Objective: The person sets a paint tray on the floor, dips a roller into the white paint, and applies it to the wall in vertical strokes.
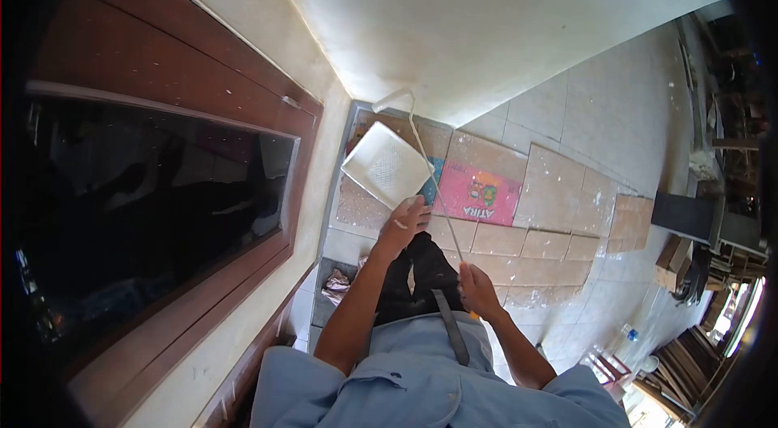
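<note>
Judging by its look, the light, rigid paint tray (386,164) is gripped at its near edge by the left hand (405,221), while the right hand (476,288) is clamped low on the thin, whippy roller handle (433,177).

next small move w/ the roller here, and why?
Probably lower the roller head from the wall into the paint tray. The left hand holds the tray just below the head, and the right hand grips the thin handle rod, so a short dip looks easiest.
</note>
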Motion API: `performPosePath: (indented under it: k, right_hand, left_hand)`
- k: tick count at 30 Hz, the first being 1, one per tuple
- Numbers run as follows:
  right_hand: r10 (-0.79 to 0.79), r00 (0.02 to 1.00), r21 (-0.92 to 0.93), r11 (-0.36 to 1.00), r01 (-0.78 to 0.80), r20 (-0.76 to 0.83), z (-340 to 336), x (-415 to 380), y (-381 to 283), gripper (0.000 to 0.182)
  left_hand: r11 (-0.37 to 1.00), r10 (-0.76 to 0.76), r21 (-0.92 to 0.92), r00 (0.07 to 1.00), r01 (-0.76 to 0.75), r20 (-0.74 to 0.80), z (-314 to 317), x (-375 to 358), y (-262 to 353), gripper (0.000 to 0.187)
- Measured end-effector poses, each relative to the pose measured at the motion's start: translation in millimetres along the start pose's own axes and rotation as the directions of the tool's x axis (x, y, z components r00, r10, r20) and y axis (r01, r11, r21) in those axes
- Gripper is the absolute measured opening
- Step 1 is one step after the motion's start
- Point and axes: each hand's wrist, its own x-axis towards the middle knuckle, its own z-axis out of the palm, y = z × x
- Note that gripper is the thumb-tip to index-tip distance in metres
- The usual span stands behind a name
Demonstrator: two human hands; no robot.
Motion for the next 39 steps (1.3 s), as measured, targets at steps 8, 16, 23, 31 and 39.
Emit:
performPosePath:
  k: [8, 16, 23, 31, 39]
  right_hand:
    - [-0.303, 0.940, -0.620, 0.771, 0.147, -0.154, -92, -36, -20, 0.034]
    - [-0.459, 0.874, -0.745, 0.637, 0.197, -0.161, -108, -27, -88, 0.030]
    - [-0.595, 0.791, -0.824, 0.513, 0.242, -0.138, -81, 9, -124, 0.029]
    - [-0.670, 0.711, -0.877, 0.451, 0.165, -0.211, -62, 44, -115, 0.027]
    - [-0.662, 0.685, -0.859, 0.501, 0.104, -0.304, -122, 33, -39, 0.023]
  left_hand:
    - [0.984, 0.170, 0.058, 0.985, -0.171, 0.019, 69, 4, 37, 0.060]
    - [0.955, 0.297, -0.019, 0.954, -0.297, -0.034, 61, 14, 80, 0.052]
    - [0.821, 0.538, -0.113, 0.824, -0.560, -0.180, 43, 41, 128, 0.044]
    - [0.791, 0.564, -0.015, 0.738, -0.612, -0.371, 44, 65, 134, 0.037]
    - [0.850, 0.494, -0.025, 0.813, -0.526, -0.307, 114, 62, 87, 0.033]
